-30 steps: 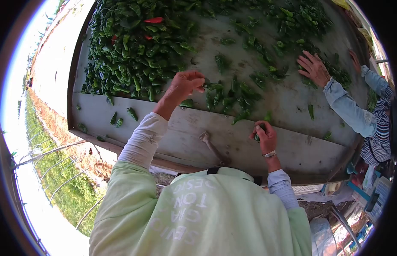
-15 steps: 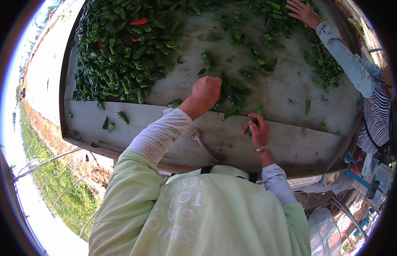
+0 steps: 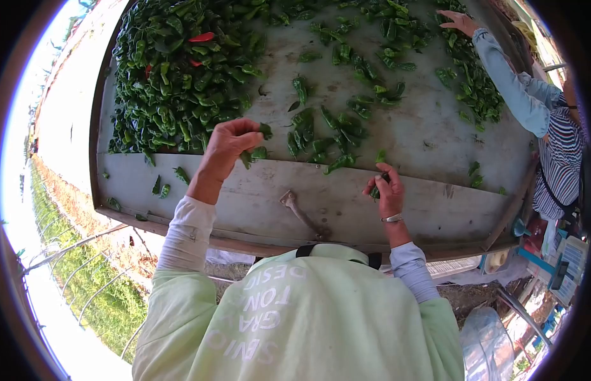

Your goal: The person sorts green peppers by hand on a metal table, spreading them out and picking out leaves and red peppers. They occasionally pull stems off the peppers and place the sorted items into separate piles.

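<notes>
My left hand is raised over the near edge of the sorting table, its fingers closed on a couple of green peppers. My right hand rests on the table's front board, pinching one small green pepper. Between my hands lies a loose cluster of green peppers. A large heap of green peppers with a few red peppers fills the far left of the table.
Another person's sleeved arm and hand reach over peppers at the far right. A metal bracket lies on the front board. Stray peppers sit at the left rim. Grass and fencing lie to the left, boxes at the lower right.
My left hand has pulled back left from the middle cluster, lifting peppers in its fingers. My right hand stays in place. The other person's arm has reached farther up the table.
</notes>
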`<state>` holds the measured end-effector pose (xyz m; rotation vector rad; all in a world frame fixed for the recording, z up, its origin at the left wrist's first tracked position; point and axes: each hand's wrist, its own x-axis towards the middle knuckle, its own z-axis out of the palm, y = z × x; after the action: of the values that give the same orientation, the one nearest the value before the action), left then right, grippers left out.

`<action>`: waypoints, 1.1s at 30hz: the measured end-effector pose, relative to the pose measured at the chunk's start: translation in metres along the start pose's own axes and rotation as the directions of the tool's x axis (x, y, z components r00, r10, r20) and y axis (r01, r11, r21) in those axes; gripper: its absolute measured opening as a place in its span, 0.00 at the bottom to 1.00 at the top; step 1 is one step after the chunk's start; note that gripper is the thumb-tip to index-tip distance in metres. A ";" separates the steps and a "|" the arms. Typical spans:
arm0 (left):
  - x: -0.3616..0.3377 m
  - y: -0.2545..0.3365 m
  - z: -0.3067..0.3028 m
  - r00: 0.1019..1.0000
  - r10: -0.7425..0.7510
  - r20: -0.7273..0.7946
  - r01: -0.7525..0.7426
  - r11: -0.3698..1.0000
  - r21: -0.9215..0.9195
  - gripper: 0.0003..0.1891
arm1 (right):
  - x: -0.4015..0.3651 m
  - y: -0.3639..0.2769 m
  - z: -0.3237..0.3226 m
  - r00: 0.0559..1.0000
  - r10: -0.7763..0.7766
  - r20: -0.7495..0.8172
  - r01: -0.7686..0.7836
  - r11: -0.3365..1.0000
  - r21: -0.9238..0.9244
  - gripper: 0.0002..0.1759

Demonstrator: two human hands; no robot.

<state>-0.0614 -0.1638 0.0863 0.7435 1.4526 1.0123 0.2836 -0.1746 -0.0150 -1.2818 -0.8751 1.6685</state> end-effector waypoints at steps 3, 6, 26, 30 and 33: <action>-0.080 -0.004 -0.104 0.930 0.027 -0.367 -0.082 0.987 -0.137 0.03 | 0.004 -0.004 -0.022 0.977 -0.149 -0.149 0.128 0.982 -0.142 0.15; -0.195 -0.051 -0.219 0.720 -0.014 -0.693 -0.093 0.989 -0.116 0.04 | 0.018 -0.009 -0.047 0.915 -0.332 -0.230 0.209 0.876 -0.435 0.15; 0.112 -0.005 0.020 0.919 0.372 0.130 -0.156 0.041 0.987 0.15 | 0.058 0.000 -0.022 0.744 -0.661 -0.095 0.257 0.415 -0.873 0.18; 0.139 -0.009 0.006 0.916 0.396 0.055 -0.091 0.073 0.993 0.10 | 0.057 0.001 -0.022 0.753 -0.647 -0.118 0.271 0.469 -0.840 0.17; 0.128 -0.014 0.015 0.943 0.326 0.075 -0.195 0.353 0.915 0.08 | 0.058 -0.001 -0.023 0.783 -0.610 -0.125 0.246 0.487 -0.838 0.16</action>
<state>-0.0632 -0.0532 0.0182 1.8139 2.0452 0.3527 0.2990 -0.1209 -0.0421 -1.6932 -1.6075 0.4902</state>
